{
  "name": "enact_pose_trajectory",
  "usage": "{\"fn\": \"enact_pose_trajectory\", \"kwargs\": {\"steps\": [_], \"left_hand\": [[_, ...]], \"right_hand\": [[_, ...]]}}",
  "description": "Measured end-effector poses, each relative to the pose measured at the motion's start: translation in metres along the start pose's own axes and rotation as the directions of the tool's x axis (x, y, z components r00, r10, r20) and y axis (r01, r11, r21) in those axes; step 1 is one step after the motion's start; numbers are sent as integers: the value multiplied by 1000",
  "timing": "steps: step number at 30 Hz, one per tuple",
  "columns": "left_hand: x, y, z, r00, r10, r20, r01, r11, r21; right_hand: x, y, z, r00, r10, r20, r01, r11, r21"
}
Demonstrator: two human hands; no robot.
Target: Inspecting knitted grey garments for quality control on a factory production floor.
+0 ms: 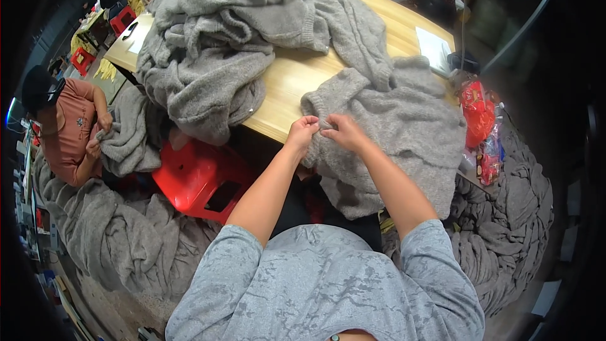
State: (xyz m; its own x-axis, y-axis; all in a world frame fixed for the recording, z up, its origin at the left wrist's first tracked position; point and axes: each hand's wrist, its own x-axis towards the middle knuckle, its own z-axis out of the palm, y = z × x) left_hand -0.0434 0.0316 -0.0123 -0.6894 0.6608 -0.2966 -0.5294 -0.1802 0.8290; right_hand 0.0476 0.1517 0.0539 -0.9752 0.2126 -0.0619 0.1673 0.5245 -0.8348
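Note:
A grey-brown knitted sweater (404,126) lies over the near edge of the wooden table (284,91), part of it hanging down in front of me. At its left ribbed edge, my left hand (303,132) pinches the knit between thumb and fingers. Close beside it, my right hand (344,131) is closed on the same edge, its thumb and forefinger together. Whatever fine thing may be between the fingertips is too small to make out. Beyond my hands, a big heap of the same grey knitwear (208,44) covers the table's left part.
A red plastic stool (199,177) stands left of my legs. Piles of grey knitwear (126,233) lie on both sides. Red packages (478,113) sit at the table's right end, near a white paper (433,49). At left, a co-worker (72,126) in a dark cap handles similar knitwear.

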Motion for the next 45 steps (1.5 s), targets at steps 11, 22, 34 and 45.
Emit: {"fn": "enact_pose_trajectory", "kwargs": {"steps": [11, 22, 34, 45], "left_hand": [[-6, 18, -30, 910, 415, 8, -344, 744, 573], [-29, 26, 20, 729, 476, 492, -589, 69, 805], [-22, 33, 3, 826, 420, 375, -508, 268, 819], [-33, 42, 18, 854, 408, 323, -444, 247, 861]], "right_hand": [[-87, -3, -30, 906, -178, -384, -38, 870, -492], [-106, 56, -57, 869, 158, -470, -416, 748, -517], [-96, 25, -82, 837, -124, -532, -189, 848, -495], [-14, 18, 16, 860, -266, -435, 42, 887, -460]]}}
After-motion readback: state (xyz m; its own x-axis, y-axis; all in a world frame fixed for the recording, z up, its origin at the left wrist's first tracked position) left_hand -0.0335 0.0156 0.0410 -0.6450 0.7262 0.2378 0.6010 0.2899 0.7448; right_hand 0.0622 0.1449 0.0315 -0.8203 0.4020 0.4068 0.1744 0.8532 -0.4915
